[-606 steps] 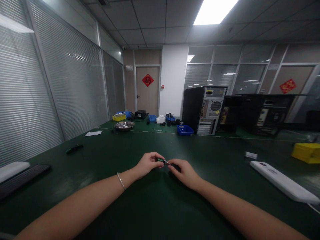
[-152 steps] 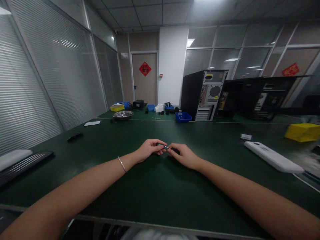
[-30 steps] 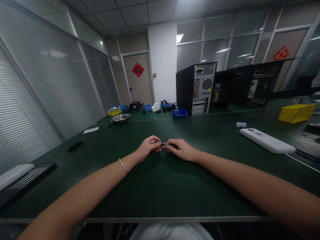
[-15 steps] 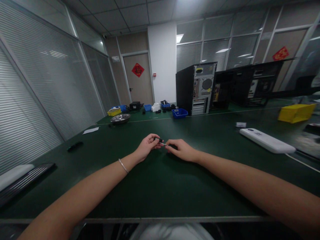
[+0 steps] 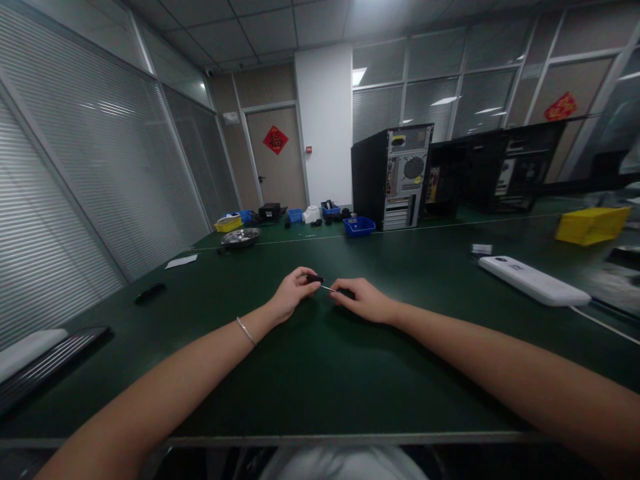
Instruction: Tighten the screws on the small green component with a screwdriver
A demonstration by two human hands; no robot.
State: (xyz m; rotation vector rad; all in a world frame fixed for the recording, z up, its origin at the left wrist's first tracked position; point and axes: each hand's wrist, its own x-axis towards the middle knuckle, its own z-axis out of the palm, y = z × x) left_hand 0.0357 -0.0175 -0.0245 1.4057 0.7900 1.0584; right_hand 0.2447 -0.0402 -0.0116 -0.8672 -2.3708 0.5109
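1. The small black part (image 5: 315, 278) is above the middle of the green table (image 5: 320, 373), at the fingertips of the left hand (image 5: 291, 295). Its exact form is too small to tell.
2. The left hand is closed in a pinch on that part, its outer end sticking out toward the right.
3. The right hand (image 5: 364, 300) is curled closed around the dark handle of a screwdriver-like tool (image 5: 327, 288). The thin metal shaft points left, its tip near the left fingers and just below the black part; whether they touch, I cannot tell.
4. The hands are a little apart, with only the shaft between them. Both are well in from the near table edge (image 5: 320, 439), over which the forearms reach. A bracelet (image 5: 246, 331) circles the left wrist.
5. Left side: a dark slender object (image 5: 150, 293), white paper (image 5: 181, 261) near the far-left edge, and a black keyboard (image 5: 55, 367) beside a white device (image 5: 31, 351), both cut off by the view.
6. Right side: a white oblong device (image 5: 534, 281) with a cable, a small white piece (image 5: 481, 249) just beyond it, and a yellow bin (image 5: 593, 225) farther out.
7. Beyond the hands, well apart from them: a metal bowl (image 5: 241, 237), a blue bin (image 5: 359, 227) and an upright computer tower (image 5: 393, 180).
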